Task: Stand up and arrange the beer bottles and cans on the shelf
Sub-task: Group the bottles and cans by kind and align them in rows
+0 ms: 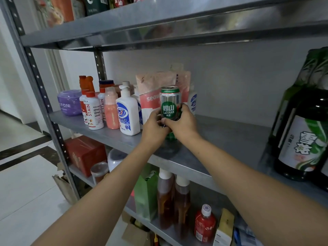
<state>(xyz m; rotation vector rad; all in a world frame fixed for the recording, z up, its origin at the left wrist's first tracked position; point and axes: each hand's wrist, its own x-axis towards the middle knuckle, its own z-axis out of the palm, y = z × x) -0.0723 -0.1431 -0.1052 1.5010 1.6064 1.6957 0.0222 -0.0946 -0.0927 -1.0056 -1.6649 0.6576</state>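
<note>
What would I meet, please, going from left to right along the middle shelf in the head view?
purple tub → white stain-remover bottles → pink bottle → white pump bottle → green beer can, gripped by left hand and right hand → dark green beer bottles

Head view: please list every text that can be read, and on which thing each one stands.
"崂山 LAOSHAN": beer can
"STAIN": white red-capped bottle
"seaw", cut off: pink pouch
"28": white pump bottle
"FON": purple tub
"雪": green beer bottle
Smaller print on all labels is too blurred to read.
</note>
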